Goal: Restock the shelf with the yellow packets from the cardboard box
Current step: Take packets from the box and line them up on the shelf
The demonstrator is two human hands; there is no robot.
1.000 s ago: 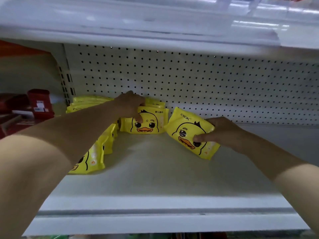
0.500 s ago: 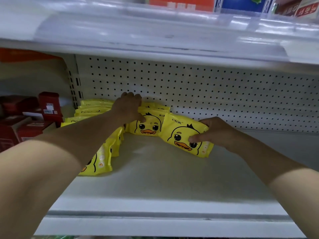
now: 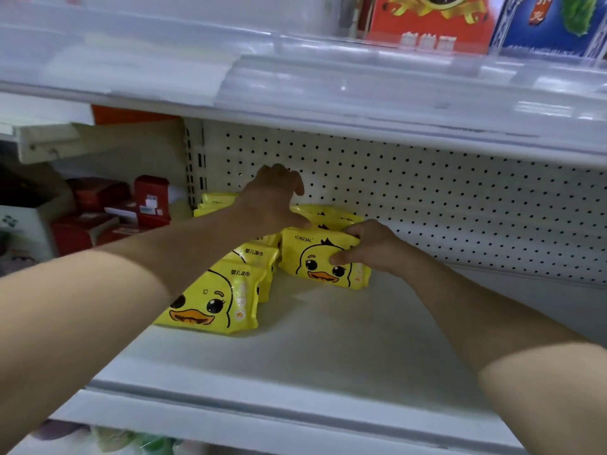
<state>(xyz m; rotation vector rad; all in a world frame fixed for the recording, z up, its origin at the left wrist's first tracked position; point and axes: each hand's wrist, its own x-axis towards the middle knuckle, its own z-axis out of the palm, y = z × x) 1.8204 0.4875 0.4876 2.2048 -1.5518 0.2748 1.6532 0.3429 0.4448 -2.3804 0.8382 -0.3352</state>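
packet [image 3: 315, 261] in my right hand [image 3: 371, 251] now stands upright and square on the shelf [image 3: 295, 349]. a second ago i held it tilted, off to the right of the one standing at the back. it now sits directly in front of that back packet [image 3: 325, 215], close to the pegboard [image 3: 427, 208] and just beside the left row [image 3: 210, 300] of duck-faced packets. i am still grasping it, with my thumb on the printed face and my fingers curled over the top edge. my left hand [image 3: 272, 198] had been pressing on the back packet to steady it and has since lifted. it hovers above the stack with its fingers loosely curved and nothing in them, as far as i can see. i judge this packet as good as placed and the second row started, so what's left here is to let go and check that it stays standing. most of the shelf to the right is not yet filled, so plenty of restocking remains. the cardboard box is out of view.
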